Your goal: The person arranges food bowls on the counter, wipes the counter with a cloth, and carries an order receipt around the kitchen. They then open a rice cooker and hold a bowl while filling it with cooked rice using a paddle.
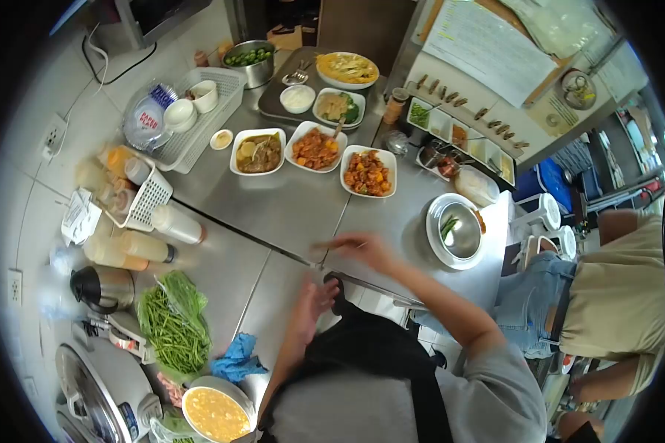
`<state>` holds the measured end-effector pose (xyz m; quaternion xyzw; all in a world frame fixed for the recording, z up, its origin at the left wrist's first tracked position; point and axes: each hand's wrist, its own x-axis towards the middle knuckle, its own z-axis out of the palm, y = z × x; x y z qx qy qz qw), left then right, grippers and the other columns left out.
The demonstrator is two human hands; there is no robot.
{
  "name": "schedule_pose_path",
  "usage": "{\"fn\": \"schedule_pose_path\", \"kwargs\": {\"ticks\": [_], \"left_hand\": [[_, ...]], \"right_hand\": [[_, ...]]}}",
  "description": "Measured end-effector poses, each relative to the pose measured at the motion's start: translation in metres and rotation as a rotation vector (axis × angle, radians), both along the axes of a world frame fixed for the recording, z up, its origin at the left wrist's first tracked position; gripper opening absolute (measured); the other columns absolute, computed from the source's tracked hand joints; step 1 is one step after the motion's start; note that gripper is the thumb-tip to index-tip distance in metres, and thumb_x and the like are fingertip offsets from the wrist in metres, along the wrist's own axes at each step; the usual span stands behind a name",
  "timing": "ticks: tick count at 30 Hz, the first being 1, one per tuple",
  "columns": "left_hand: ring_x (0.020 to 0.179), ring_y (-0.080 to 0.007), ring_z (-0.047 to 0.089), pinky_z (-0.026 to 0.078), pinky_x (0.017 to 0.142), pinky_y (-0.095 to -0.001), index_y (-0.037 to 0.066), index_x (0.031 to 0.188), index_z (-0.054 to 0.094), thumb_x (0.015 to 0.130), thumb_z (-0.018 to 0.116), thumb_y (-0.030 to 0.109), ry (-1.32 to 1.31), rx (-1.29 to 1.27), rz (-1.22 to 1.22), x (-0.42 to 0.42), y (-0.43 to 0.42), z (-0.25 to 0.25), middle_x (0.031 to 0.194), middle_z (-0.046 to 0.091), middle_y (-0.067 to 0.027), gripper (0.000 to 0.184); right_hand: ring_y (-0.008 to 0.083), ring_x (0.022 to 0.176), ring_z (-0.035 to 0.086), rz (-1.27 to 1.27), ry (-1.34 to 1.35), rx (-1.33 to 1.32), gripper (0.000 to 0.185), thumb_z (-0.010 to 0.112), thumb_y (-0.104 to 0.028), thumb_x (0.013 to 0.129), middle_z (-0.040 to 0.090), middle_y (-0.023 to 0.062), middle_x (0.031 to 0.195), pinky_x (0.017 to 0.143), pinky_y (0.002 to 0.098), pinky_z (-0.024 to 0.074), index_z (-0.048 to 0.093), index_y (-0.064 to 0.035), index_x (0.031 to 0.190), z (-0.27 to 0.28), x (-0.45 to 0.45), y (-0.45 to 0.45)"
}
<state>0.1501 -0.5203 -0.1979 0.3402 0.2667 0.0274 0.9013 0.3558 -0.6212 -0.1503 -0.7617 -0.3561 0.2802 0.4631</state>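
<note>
My left hand is held low in front of the black apron, its fingers apart with nothing in them. My right hand hangs over the front edge of the steel counter, pointing left. Motion smears its fingers, so I cannot tell whether it holds anything. Beyond the hands stand three square white bowls: one with meat in brown sauce, and two with red-sauced chunks, the middle bowl and the right bowl. A spoon leans in the middle one. Neither hand touches a bowl.
A dark tray at the back carries several dishes. At right, a steel bowl holds green pieces. Squeeze bottles, green stalks and a bowl of yellow soup line the left. A co-worker stands at right.
</note>
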Motion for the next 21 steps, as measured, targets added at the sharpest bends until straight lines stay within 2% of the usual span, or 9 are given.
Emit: {"fn": "schedule_pose_path", "kwargs": {"ticks": [1, 4, 5, 6, 7, 9, 12, 16, 21], "left_hand": [[0.117, -0.0238, 0.055, 0.04, 0.1, -0.0395, 0.014, 0.147, 0.027, 0.099, 0.036, 0.043, 0.024, 0.059, -0.082, 0.008, -0.012, 0.009, 0.128, 0.056, -0.0145, 0.056], [0.113, -0.0228, 0.057, 0.041, 0.098, -0.0364, 0.012, 0.146, 0.03, 0.1, 0.036, 0.036, 0.058, 0.149, -0.289, 0.022, -0.037, 0.02, 0.121, 0.059, -0.015, 0.052], [0.112, -0.0226, 0.057, 0.042, 0.097, -0.036, 0.011, 0.145, 0.031, 0.1, 0.036, 0.034, 0.074, 0.183, -0.345, 0.024, -0.044, 0.019, 0.119, 0.059, -0.0148, 0.051], [0.108, -0.0222, 0.059, 0.043, 0.096, -0.0351, 0.011, 0.145, 0.032, 0.101, 0.037, 0.031, 0.101, 0.167, -0.358, 0.027, -0.05, 0.023, 0.114, 0.06, -0.0142, 0.049], [0.106, -0.0219, 0.059, 0.043, 0.095, -0.0353, 0.011, 0.143, 0.035, 0.1, 0.039, 0.032, 0.115, 0.178, -0.359, 0.031, -0.054, 0.018, 0.111, 0.062, -0.0134, 0.048], [0.103, -0.0212, 0.061, 0.045, 0.093, -0.0356, 0.011, 0.14, 0.04, 0.099, 0.045, 0.036, 0.155, 0.201, -0.342, 0.038, -0.058, 0.006, 0.107, 0.064, -0.0118, 0.048], [0.102, -0.0205, 0.061, 0.045, 0.092, -0.0345, 0.008, 0.138, 0.043, 0.098, 0.046, 0.031, 0.257, 0.269, -0.302, 0.063, -0.068, -0.009, 0.107, 0.064, -0.0119, 0.046], [0.102, -0.0199, 0.061, 0.045, 0.091, -0.0324, 0.007, 0.136, 0.044, 0.098, 0.046, 0.029, 0.21, 0.413, -0.328, 0.109, -0.086, 0.003, 0.107, 0.064, -0.0112, 0.044], [0.101, -0.0183, 0.061, 0.045, 0.089, -0.0307, 0.007, 0.136, 0.044, 0.098, 0.046, 0.028, 0.213, 0.47, -0.32, 0.135, -0.105, 0.022, 0.107, 0.064, -0.0113, 0.044]], "right_hand": [[0.0119, 0.068, 0.062, -0.126, -0.046, -0.004, 0.024, 0.065, -0.012, 0.084, 0.071, 0.0075, 0.087, 0.067, 0.0296, 0.0513, 0.069, -0.0097, 0.108, 0.055, 0.02, -0.025], [0.0094, 0.069, 0.062, -0.589, -0.459, 0.027, 0.014, 0.066, -0.009, 0.083, 0.072, 0.0067, 0.088, 0.065, 0.0257, 0.0502, 0.072, -0.0031, 0.093, 0.055, 0.143, -0.141], [0.008, 0.065, 0.06, -0.701, -0.402, 0.113, 0.014, 0.068, -0.011, 0.08, 0.072, 0.0062, 0.088, 0.062, 0.0258, 0.0494, 0.072, -0.0019, 0.091, 0.074, 0.176, -0.18], [0.0073, 0.066, 0.061, -0.77, -0.68, 0.061, 0.016, 0.071, -0.013, 0.078, 0.073, 0.0064, 0.09, 0.062, 0.0247, 0.0492, 0.073, -0.0021, 0.09, 0.084, 0.213, -0.224], [0.0093, 0.066, 0.064, -0.897, -0.759, -0.064, 0.018, 0.074, -0.015, 0.076, 0.073, 0.0086, 0.088, 0.063, 0.0253, 0.05, 0.073, -0.0028, 0.089, 0.108, 0.232, -0.251], [0.014, 0.066, 0.066, -1.052, -0.849, -0.045, 0.021, 0.075, -0.017, 0.074, 0.072, 0.0107, 0.084, 0.064, 0.027, 0.0512, 0.073, -0.0035, 0.09, 0.098, 0.3, -0.32], [0.0221, 0.072, 0.069, -1.076, -0.899, -0.225, 0.022, 0.074, -0.018, 0.074, 0.07, 0.0143, 0.082, 0.068, 0.0301, 0.0525, 0.073, -0.0037, 0.091, 0.105, 0.358, -0.37], [0.0263, 0.076, 0.069, -0.962, -0.908, -0.318, 0.02, 0.071, -0.018, 0.076, 0.07, 0.014, 0.082, 0.07, 0.0327, 0.0526, 0.072, -0.0048, 0.092, 0.105, 0.422, -0.397], [0.0257, 0.073, 0.069, -0.795, -0.849, -0.396, 0.018, 0.07, -0.013, 0.076, 0.069, 0.0154, 0.081, 0.068, 0.0328, 0.0516, 0.072, -0.0052, 0.093, 0.093, 0.483, -0.391]]}}
